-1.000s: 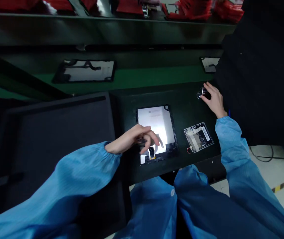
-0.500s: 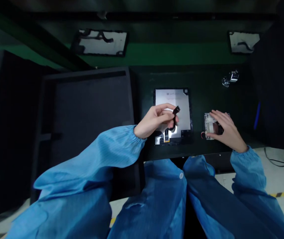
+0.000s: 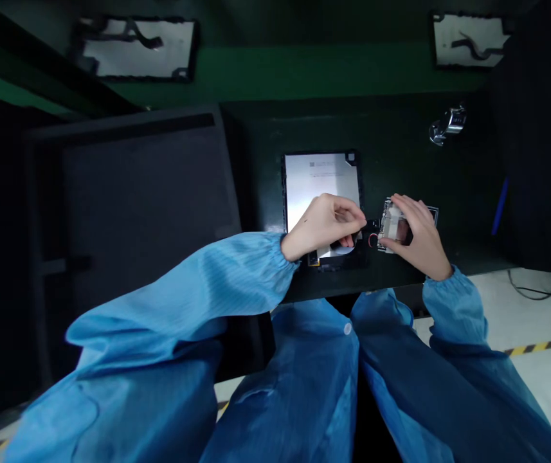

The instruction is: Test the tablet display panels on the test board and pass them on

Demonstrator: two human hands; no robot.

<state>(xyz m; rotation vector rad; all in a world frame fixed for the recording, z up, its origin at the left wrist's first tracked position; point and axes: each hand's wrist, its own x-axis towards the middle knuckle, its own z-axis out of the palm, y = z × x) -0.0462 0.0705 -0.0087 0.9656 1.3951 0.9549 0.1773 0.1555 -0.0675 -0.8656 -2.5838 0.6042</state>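
Note:
A display panel with a silvery back and black edges lies on the dark bench. Above its lower right part, my left hand pinches a black flex cable, whose connector end points right, close to a small circuit module. My right hand grips that module between thumb and fingers. A thin red wire loop sticks out at the module's left side. Whether the connector touches the module cannot be made out.
A large black tray stands at the left. Two more panels lie at the back, one left, one right. A shiny metal part and a blue strip are at the right.
My left hand has moved right with the cable, bringing its connector beside the module. My right hand has brought the module slightly nearer the panel. The view has shifted.

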